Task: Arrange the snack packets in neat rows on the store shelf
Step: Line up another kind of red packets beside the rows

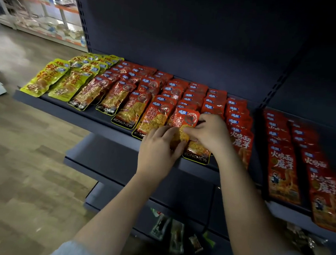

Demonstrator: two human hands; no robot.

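Note:
Rows of snack packets lie overlapped on the dark shelf [96,115]: yellow packets [53,77] at the left, orange-red KONCHEW packets [129,104] in the middle, red packets [283,171] at the right. Both hands are on the front orange-red packet [185,119] of one middle row. My left hand [157,148] holds its lower left side with curled fingers. My right hand [210,132] pinches its right edge. The lower part of that packet is hidden under the hands.
Lower dark shelves step out below, and several loose packets [175,233] lie near the bottom of the view. A perforated upright [279,83] divides the shelf bays. Wooden floor [22,157] spreads to the left, with another store rack [37,14] far behind.

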